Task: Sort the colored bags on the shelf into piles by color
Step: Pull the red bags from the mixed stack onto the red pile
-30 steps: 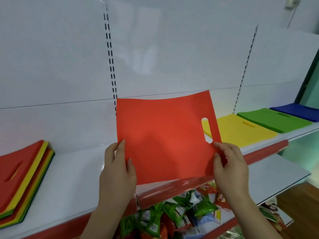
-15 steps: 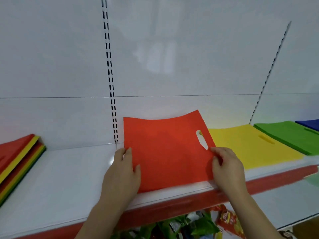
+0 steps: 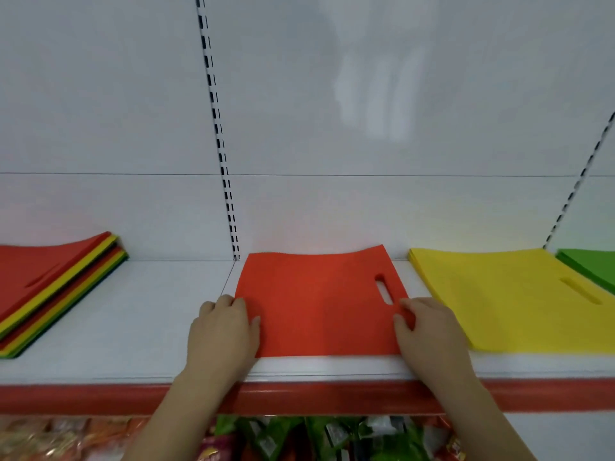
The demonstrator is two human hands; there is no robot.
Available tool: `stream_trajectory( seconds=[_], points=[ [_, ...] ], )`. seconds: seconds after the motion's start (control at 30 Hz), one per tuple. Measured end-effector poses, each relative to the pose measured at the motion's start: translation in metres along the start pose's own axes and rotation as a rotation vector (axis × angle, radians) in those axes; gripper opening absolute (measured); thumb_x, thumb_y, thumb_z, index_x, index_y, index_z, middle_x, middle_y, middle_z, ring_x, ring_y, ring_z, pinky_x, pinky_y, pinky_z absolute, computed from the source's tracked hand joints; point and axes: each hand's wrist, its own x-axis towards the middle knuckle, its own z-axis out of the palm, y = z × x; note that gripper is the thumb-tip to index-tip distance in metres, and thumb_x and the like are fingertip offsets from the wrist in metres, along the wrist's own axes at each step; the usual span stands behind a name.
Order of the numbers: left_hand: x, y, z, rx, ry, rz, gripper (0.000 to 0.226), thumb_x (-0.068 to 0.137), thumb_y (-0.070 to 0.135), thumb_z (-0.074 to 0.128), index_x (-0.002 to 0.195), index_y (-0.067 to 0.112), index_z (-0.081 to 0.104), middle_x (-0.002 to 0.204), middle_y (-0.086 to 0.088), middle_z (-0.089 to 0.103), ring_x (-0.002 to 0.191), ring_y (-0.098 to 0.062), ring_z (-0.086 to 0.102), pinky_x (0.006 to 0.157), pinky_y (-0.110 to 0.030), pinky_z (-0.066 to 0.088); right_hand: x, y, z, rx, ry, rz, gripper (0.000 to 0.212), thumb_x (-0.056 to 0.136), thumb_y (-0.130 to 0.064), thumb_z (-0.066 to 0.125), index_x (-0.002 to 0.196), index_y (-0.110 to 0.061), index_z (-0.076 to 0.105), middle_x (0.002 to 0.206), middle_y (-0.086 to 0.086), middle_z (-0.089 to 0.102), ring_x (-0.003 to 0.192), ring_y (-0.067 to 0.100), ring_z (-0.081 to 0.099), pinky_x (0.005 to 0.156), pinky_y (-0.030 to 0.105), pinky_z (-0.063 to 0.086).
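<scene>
A red bag (image 3: 319,304) with a cut-out handle slot lies nearly flat on the white shelf (image 3: 149,321), its far edge still slightly curled up. My left hand (image 3: 223,331) pinches its left edge, fingers curled over it. My right hand (image 3: 422,327) pinches the right edge just below the slot. To the right lies a yellow pile (image 3: 506,294), then a green pile (image 3: 589,267) at the frame's edge. At far left sits a mixed stack (image 3: 50,287) of red, yellow and green bags with a red one on top.
The shelf has a red front lip (image 3: 299,397) and a white back panel with slotted uprights (image 3: 219,144). Below it, snack packets (image 3: 316,437) fill a lower shelf. Bare shelf surface lies between the mixed stack and the red bag.
Both hands have lowered the red bag from held up in the air down onto the shelf, left of the yellow pile. The view has shifted left, and the blue pile has left the frame.
</scene>
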Motion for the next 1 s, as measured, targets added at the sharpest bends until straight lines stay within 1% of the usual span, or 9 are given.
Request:
stream_trajectory(
  seconds=[0.1,0.27,0.4,0.6,0.67,0.73,0.77,0.9,1.0],
  points=[
    [-0.001,0.0,0.003,0.024,-0.001,-0.046,0.034,0.095,0.047,0.043,0.095,0.018,0.06,0.103,0.0,0.06,0.1,-0.026,0.051,0.081,-0.037,0.048,0.002,-0.001,0.0,-0.036,-0.028,0.016,0.035,0.093,-0.028,0.054,0.122,-0.012,0.064,0.119,0.005,0.063,0.111,0.026,0.053,0.096,0.033,0.041],
    [-0.002,-0.002,0.006,-0.041,0.021,-0.045,0.041,0.093,0.052,0.046,0.106,0.018,0.065,0.117,-0.001,0.059,0.106,-0.027,0.049,0.088,-0.036,0.045,0.002,0.0,0.003,-0.068,-0.05,0.039,0.034,0.095,-0.032,0.049,0.117,-0.011,0.064,0.118,0.004,0.061,0.109,0.023,0.053,0.096,0.032,0.039],
    [-0.002,-0.001,0.005,-0.075,-0.006,-0.025,0.047,0.092,0.059,0.042,0.11,0.022,0.064,0.114,0.004,0.061,0.109,-0.023,0.046,0.088,-0.033,0.043,0.004,0.0,0.003,-0.101,-0.084,0.057,0.031,0.095,-0.036,0.045,0.106,-0.015,0.066,0.109,0.0,0.063,0.101,0.021,0.055,0.092,0.033,0.039],
    [-0.002,0.0,0.003,-0.07,-0.029,-0.045,0.047,0.094,0.059,0.041,0.115,0.022,0.061,0.116,0.006,0.06,0.113,-0.022,0.045,0.092,-0.032,0.043,0.003,-0.004,0.004,-0.155,-0.095,0.015,0.035,0.094,-0.04,0.041,0.088,-0.016,0.065,0.091,-0.002,0.063,0.089,0.019,0.057,0.096,0.036,0.04],
    [-0.002,0.001,0.001,-0.06,-0.027,-0.054,0.047,0.094,0.059,0.04,0.115,0.022,0.061,0.115,0.006,0.06,0.113,-0.022,0.044,0.092,-0.033,0.043,0.003,-0.004,0.004,-0.171,-0.129,0.04,0.04,0.094,-0.043,0.039,0.101,-0.016,0.067,0.11,0.003,0.063,0.107,0.022,0.055,0.104,0.037,0.037],
    [-0.003,0.002,0.001,-0.046,-0.029,-0.066,0.047,0.094,0.058,0.039,0.117,0.022,0.059,0.118,0.005,0.06,0.114,-0.023,0.044,0.092,-0.034,0.043,0.001,-0.005,0.002,-0.163,-0.135,0.076,0.046,0.096,-0.044,0.041,0.125,-0.015,0.061,0.136,0.007,0.053,0.128,0.025,0.042,0.111,0.037,0.027],
    [-0.003,0.002,0.002,-0.043,-0.02,-0.076,0.048,0.094,0.058,0.04,0.119,0.021,0.059,0.119,0.003,0.059,0.114,-0.024,0.045,0.092,-0.035,0.043,-0.001,-0.006,0.001,-0.144,-0.111,0.079,0.049,0.096,-0.043,0.043,0.132,-0.013,0.056,0.142,0.008,0.047,0.132,0.027,0.036,0.112,0.038,0.026],
    [-0.009,0.0,-0.001,-0.078,0.157,-0.111,0.05,0.092,0.049,0.052,0.125,0.013,0.06,0.124,-0.009,0.059,0.106,-0.032,0.054,0.086,-0.043,0.049,-0.009,-0.009,0.001,-0.037,0.134,-0.037,0.045,0.091,-0.03,0.056,0.13,-0.008,0.058,0.134,0.014,0.055,0.123,0.033,0.041,0.105,0.047,0.038],
    [-0.02,-0.002,-0.007,-0.069,0.309,-0.055,0.05,0.089,0.045,0.049,0.122,0.011,0.063,0.119,-0.01,0.063,0.102,-0.034,0.059,0.08,-0.044,0.051,-0.012,-0.013,0.002,0.017,0.213,-0.105,0.047,0.089,-0.034,0.049,0.127,-0.009,0.061,0.128,0.013,0.058,0.12,0.032,0.046,0.102,0.046,0.041]
  ],
)
